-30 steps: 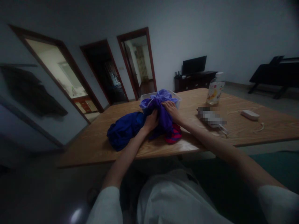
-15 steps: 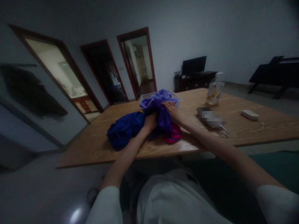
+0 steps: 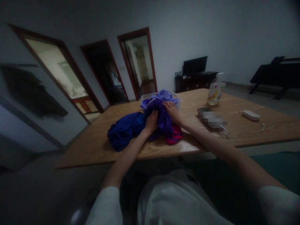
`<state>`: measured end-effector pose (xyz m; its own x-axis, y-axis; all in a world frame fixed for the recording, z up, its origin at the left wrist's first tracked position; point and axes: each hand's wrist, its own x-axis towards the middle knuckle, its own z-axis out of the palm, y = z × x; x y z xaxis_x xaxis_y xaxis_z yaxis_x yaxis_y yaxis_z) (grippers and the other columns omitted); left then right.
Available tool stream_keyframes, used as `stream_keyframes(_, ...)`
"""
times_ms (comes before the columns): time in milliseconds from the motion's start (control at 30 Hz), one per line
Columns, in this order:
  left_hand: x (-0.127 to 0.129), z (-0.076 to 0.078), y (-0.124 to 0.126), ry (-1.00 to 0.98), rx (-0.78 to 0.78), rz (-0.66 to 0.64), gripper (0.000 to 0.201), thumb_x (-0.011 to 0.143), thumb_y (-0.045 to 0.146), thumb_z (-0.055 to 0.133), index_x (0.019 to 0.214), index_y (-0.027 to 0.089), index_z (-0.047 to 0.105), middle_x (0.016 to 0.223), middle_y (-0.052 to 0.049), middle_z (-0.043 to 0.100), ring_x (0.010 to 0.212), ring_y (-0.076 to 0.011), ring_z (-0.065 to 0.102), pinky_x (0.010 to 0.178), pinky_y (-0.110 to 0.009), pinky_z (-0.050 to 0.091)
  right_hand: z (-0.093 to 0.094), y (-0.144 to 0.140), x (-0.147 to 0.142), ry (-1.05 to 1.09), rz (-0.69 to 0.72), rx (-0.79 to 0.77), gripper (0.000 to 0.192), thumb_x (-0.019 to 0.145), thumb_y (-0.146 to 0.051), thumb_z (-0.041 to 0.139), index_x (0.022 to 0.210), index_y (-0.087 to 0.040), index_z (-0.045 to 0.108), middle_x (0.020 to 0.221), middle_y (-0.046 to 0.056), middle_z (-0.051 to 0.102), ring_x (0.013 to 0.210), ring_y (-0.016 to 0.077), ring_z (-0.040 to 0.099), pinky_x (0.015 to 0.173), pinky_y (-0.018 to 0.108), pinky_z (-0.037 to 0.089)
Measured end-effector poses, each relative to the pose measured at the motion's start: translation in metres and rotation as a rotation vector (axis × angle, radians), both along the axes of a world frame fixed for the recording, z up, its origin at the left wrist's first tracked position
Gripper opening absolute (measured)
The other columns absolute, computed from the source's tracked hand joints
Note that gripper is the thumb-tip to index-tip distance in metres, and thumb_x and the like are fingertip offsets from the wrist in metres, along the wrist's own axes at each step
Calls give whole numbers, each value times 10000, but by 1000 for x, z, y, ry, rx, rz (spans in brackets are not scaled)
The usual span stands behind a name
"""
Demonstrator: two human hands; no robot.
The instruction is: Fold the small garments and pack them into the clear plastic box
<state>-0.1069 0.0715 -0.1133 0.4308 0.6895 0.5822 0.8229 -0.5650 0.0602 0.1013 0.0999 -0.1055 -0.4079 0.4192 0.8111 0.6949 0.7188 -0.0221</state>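
My left hand [image 3: 151, 121] and my right hand [image 3: 172, 112] both grip a purple garment [image 3: 161, 116] that hangs out of a clear plastic bin [image 3: 178, 100] on the wooden table [image 3: 246, 131]. A dark blue garment [image 3: 125, 128] lies bunched to the left of my left hand. Below the purple cloth, a red striped cloth [image 3: 174, 137] shows by my right wrist.
A clear bottle [image 3: 216, 89] stands at the table's far side. A blurred-out object [image 3: 212, 118] and a white device with a cable [image 3: 251, 115] lie to the right. Three doorways, a TV stand [image 3: 195, 79] and a dark piano [image 3: 276, 75] line the room.
Both hands keep their hold on the purple garment and shift only slightly; the cloth pile looks the same.
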Motion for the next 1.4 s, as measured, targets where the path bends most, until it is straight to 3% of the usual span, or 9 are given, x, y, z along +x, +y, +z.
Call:
stream_keyframes(267,-3,1,0,-28,143,-89,467,929,143,580,1394,105,552,1474,-242,560,1402,-362,525,1225,-548,408,2,-7,-2,55,35,-12,614,1012,-203,460,1621,-186,379,1612,204,426,1507,342,393,1266,580,349)
stream_keyframes(500,-3,7,-7,-75,169,-154,608,973,221,547,1555,115,406,1537,-223,531,1504,-323,441,1288,-549,332,0,-4,-1,64,48,-30,624,1013,-193,461,1634,-216,409,1612,189,440,1523,349,385,1283,616,329)
stream_keyframes(733,-3,14,-1,40,212,-95,574,1007,218,517,1572,135,465,1609,-184,517,1590,-306,373,1367,-572,186,-6,5,1,-3,19,-14,618,989,-200,515,1606,-203,473,1614,185,459,1517,367,377,1283,633,303)
stream_keyframes(1000,-10,18,11,61,201,-19,554,1005,229,522,1533,64,511,1547,-230,568,1545,-334,442,1372,-591,153,-8,6,0,-52,11,-9,665,929,-115,499,1593,-135,460,1569,197,517,1502,368,391,1292,631,277)
stream_keyframes(1133,-15,15,17,77,184,10,557,976,215,549,1508,49,526,1492,-247,593,1504,-347,482,1367,-585,161,-6,-4,-5,-56,18,14,565,943,-97,473,1503,-140,536,1569,206,499,1483,370,396,1267,620,302)
stream_keyframes(1400,-16,13,22,84,205,66,490,994,115,466,1469,132,584,1464,-184,613,1461,-322,498,1341,-555,243,-4,-9,-13,-128,-9,-79,472,895,-44,465,1337,-116,615,1318,207,676,1241,343,602,1129,504,438)
